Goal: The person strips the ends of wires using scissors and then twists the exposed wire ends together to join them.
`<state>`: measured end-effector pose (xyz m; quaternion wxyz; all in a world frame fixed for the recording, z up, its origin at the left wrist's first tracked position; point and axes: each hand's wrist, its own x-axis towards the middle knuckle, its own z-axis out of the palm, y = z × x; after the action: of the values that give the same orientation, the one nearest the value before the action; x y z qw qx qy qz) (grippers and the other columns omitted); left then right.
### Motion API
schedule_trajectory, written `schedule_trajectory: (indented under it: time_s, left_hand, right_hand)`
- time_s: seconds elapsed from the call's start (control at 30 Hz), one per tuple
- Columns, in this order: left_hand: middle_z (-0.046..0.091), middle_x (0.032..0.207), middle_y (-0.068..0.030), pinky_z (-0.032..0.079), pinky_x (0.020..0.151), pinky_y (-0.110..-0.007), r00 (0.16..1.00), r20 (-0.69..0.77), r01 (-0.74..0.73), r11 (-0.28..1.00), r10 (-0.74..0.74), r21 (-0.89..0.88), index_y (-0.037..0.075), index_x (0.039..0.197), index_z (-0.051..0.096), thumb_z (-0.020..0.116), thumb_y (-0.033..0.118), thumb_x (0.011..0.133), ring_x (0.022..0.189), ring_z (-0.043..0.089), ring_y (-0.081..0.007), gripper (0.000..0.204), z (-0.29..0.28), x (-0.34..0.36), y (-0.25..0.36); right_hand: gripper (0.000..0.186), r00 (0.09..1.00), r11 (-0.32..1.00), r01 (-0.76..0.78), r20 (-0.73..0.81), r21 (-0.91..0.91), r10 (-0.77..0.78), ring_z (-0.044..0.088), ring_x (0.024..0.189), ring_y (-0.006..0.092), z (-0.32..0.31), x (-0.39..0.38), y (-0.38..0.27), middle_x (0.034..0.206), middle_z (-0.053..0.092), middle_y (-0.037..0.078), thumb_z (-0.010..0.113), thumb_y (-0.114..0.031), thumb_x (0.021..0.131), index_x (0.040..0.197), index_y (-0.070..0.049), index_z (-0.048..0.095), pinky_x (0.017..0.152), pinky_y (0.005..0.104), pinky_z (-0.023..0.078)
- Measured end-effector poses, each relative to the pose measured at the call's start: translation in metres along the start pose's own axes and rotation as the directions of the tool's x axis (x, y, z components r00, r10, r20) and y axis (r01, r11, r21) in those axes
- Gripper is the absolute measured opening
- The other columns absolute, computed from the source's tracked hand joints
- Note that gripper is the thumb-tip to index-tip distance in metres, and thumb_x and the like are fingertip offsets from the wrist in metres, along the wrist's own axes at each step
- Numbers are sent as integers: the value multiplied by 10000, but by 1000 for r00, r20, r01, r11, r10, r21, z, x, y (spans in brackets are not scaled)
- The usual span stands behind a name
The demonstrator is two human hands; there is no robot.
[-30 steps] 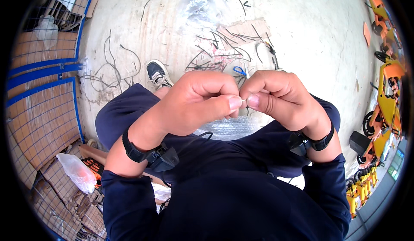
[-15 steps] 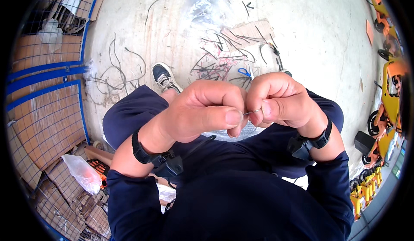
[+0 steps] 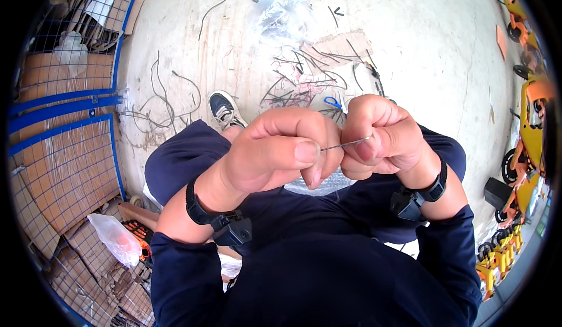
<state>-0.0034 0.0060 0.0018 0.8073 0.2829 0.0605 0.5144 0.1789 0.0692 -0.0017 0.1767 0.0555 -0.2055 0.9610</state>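
A thin grey wire [image 3: 346, 144] stretches between my two hands, above my lap. My left hand [image 3: 280, 146] is closed, with one end of the wire pinched between thumb and forefinger. The other end lies between the thumb and curled fingers of my right hand [image 3: 383, 141], its tip showing above the thumb. Both hands almost touch at the knuckles. Beyond them on the floor are blue-handled scissors [image 3: 332, 102], partly hidden by my hands, and a heap of cut dark cable pieces and reddish strands [image 3: 301, 87].
Flattened cardboard [image 3: 339, 49] and a crumpled clear plastic bag [image 3: 281, 19] lie farther out. Long loose cables [image 3: 170, 107] are at left, beside a blue mesh cage [image 3: 70, 151] holding cardboard. Yellow and orange wheeled machines [image 3: 530, 128] line the right side.
The hands have drawn slightly apart, so more of the wire shows between them. My left hand has shifted a little to the left, and my right thumb has tilted.
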Motion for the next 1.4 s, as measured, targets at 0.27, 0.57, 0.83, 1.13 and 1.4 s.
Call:
schedule_trajectory:
  time_s: [0.27,0.57,0.83,1.13,1.4]
  left_hand:
    - [583,699,-82,398,612,-313,999,32,-13,999,14,-30,32,755,540,485,127,898,679,518,-185,181,1,5,2]
    - [570,692,-81,396,592,-300,999,37,-29,992,34,-124,39,732,525,464,131,891,663,503,-179,194,9,7,0]
    - [587,732,-95,436,634,-284,996,-78,65,942,-41,328,1,826,579,475,265,902,681,539,-158,295,5,4,12]
    - [586,711,-42,418,600,-239,943,-292,121,651,161,749,2,814,588,579,162,897,645,519,-99,180,19,6,11]
    - [485,599,-70,360,518,-325,948,-19,-36,166,318,985,30,694,543,578,75,860,528,439,-222,176,3,5,11]
  right_hand:
    - [184,999,998,22,26,55,-23,274,487,65,4,0,-2,620,391,-12,491,-133,979,992,43,540,448,237,222]
    - [174,991,982,17,125,189,-42,274,486,76,4,1,-2,615,389,-7,507,-120,967,994,47,542,460,247,229]
    - [185,997,997,77,-30,-22,-78,265,478,70,4,0,-12,593,346,-29,488,-146,979,978,34,533,446,254,214]
    - [180,985,974,-2,-170,-225,-37,357,488,64,4,1,-7,622,468,2,501,-154,978,965,11,574,465,221,301]
    - [143,925,598,-194,-348,-778,-153,534,627,87,17,3,-16,747,606,16,588,-138,939,874,-12,611,570,224,425]
